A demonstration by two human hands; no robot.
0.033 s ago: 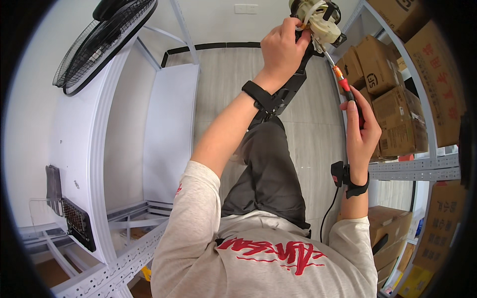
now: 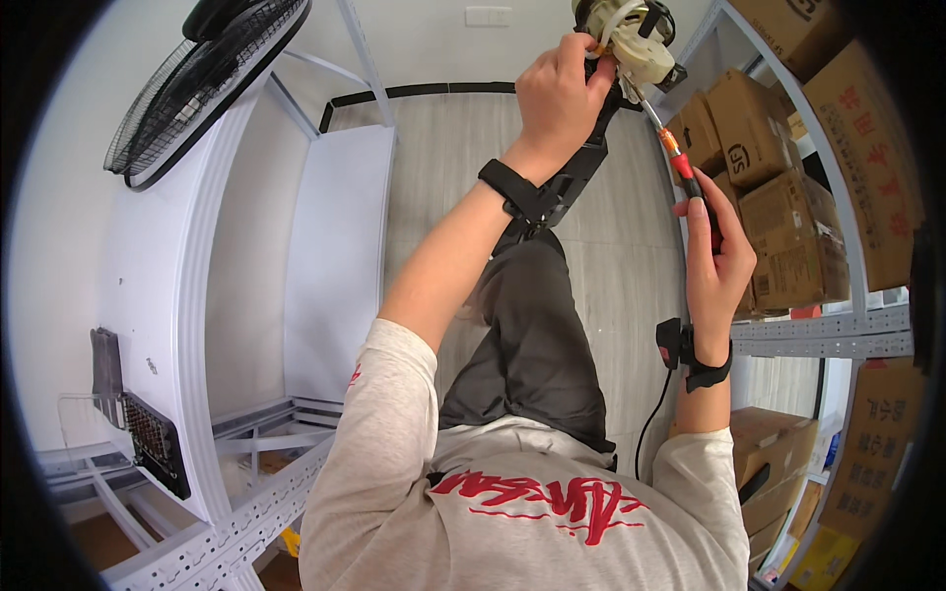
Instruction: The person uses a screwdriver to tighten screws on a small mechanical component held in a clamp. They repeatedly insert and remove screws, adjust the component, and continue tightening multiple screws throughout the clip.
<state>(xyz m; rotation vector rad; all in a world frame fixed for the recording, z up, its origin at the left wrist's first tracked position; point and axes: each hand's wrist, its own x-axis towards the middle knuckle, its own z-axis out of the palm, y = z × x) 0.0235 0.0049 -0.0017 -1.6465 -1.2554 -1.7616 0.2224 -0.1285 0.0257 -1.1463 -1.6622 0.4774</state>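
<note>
Head view: cream motor unit (image 2: pixel 642 59) sits at top, ahead of both hands. Left hand (image 2: pixel 560 98) is nearer, fingers bent in and gripping the unit's near-left edge; exact part pinched unclear. Right hand (image 2: pixel 719 234) sits farther back and right, fingers curled round the handle of a red-and-black screwdriver (image 2: pixel 683 165). Its long axis slants forward-left, tip at the unit's underside; exact contact too small to tell. Versus earlier frame: hands, screwdriver and unit practically unchanged.
</note>
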